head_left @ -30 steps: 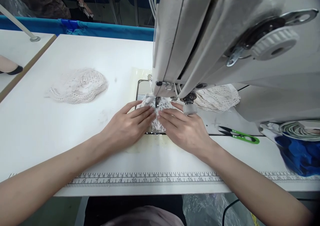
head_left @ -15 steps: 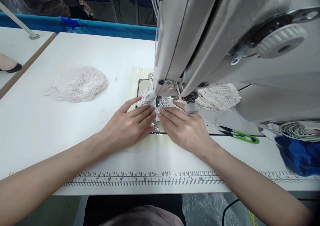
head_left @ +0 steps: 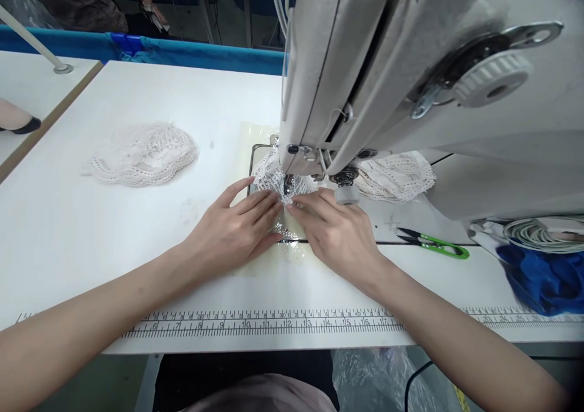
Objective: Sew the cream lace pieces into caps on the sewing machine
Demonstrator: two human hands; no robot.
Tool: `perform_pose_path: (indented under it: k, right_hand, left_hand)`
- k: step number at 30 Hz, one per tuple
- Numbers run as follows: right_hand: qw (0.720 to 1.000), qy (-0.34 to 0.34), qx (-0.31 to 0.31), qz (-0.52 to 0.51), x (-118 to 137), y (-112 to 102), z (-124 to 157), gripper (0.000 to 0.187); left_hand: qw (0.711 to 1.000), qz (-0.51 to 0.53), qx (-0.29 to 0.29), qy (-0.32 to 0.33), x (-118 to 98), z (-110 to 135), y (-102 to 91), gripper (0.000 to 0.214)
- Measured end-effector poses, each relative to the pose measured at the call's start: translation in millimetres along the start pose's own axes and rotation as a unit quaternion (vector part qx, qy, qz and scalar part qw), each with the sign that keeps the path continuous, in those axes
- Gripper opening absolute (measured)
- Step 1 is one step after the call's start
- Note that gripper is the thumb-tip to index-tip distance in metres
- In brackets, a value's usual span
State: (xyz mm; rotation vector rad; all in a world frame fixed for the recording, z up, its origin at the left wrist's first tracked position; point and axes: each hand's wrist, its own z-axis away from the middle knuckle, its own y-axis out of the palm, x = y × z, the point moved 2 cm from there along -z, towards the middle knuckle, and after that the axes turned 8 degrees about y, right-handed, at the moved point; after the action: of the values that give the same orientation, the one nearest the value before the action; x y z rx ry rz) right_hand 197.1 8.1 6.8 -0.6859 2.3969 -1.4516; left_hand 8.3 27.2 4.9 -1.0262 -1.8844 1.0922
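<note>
A piece of white lace (head_left: 264,171) lies under the presser foot (head_left: 288,184) of a sewing machine (head_left: 319,83). My left hand (head_left: 235,226) rests palm down to the left of the foot. Its fingers are stretched and spread, the tips touching the lace edge, the thumb on the clear film below. From the right, my right hand (head_left: 340,229) lies with fingers extended onto the lace just in front of the foot. Part of its far side is hidden behind a machine knob (head_left: 347,194). Both hands press the lace flat.
Another lace piece (head_left: 146,154) lies on the white table (head_left: 109,241) at left; more lace (head_left: 396,178) sits right of the needle area. Green-handled thread snips (head_left: 438,246) and blue cloth (head_left: 542,278) lie further right. A printed ruler (head_left: 246,324) runs along the front edge.
The lace has moved away from me under the foot, and more of it shows behind. My right fingers have shifted slightly forward and closer together. My left hand has hardly moved.
</note>
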Motion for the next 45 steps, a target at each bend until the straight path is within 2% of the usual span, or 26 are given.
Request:
perform_pose_path:
  k: [7, 15, 29, 33, 37, 39, 43, 45]
  right_hand:
    - [0.999, 0.023, 0.03, -0.007, -0.9, 2.2, -0.6, 0.034]
    - [0.999, 0.025, 0.021, 0.02, -3.4, 6.3, -3.8, 0.04]
    - [0.999, 0.014, -0.026, 0.031, -15.1, -1.9, -5.0, 0.033]
    - [0.998, 0.003, -0.038, 0.039, -17.9, -4.6, -7.2, 0.033]
    - [0.998, -0.019, -0.049, 0.046, -18.1, -5.2, -4.6, 0.036]
    - [0.997, -0.027, -0.055, 0.041, -18.2, -4.5, -3.1, 0.037]
    - [0.997, -0.038, -0.063, 0.009, -17.4, -3.6, -2.8, 0.032]
    - [0.998, -0.041, -0.048, -0.018, -15.7, -3.7, -3.0, 0.032]
  left_hand:
    - [0.998, 0.051, -0.013, -0.03, 3.9, 0.2, 3.6, 0.039]
    - [0.999, 0.028, -0.01, -0.035, 11.0, -5.6, 8.3, 0.04]
    - [0.997, 0.035, -0.02, -0.062, 18.2, -8.6, 8.9, 0.035]
    - [0.995, 0.036, -0.021, -0.092, 20.3, -9.4, 11.6, 0.036]
    - [0.993, 0.029, -0.006, -0.112, 10.7, -11.3, 9.9, 0.031]
    - [0.995, 0.018, -0.004, -0.093, 0.5, -10.9, 5.7, 0.028]
    - [0.996, 0.084, -0.003, 0.037, -16.5, -7.5, -6.5, 0.023]
    - [0.994, 0.108, -0.01, 0.02, -11.4, -4.1, -13.1, 0.028]
